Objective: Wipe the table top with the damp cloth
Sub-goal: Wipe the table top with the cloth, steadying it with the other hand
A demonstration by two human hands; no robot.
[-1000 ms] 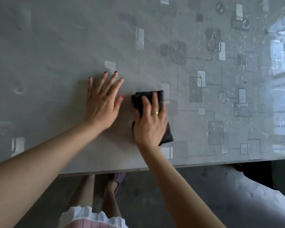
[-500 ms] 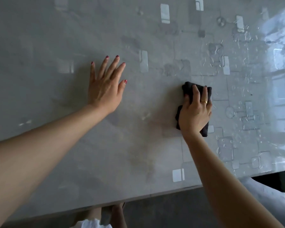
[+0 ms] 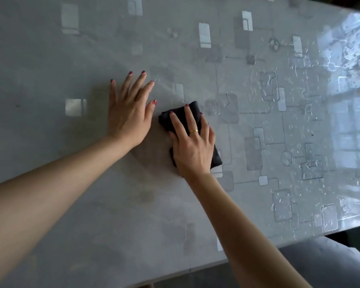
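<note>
Nearest the viewer runs the front edge of the grey patterned table top (image 3: 96, 225), and both forearms reach over it. Just beyond, the right hand (image 3: 192, 148) lies flat on the folded dark cloth (image 3: 216, 157), palm and fingers pressing it to the surface rather than gripping it; the cloth's corners show past the fingertips and beside the wrist. Immediately left of the cloth, close by but apart from it, the left hand (image 3: 129, 115) rests open and empty, fingers spread, seemingly bracing the body. To the right of the cloth and farther back, the glossy surface carries many water droplets and streaks (image 3: 279, 94), brightest near the window glare (image 3: 349, 125) at the far right.

The step in hand looks like a sideways wiping stroke. To do it well, even pressure should sit across the whole palm so the cloth stays folded and flat, strokes should overlap, and the beaded patch to the right of the cloth probably needs the next passes.
</note>
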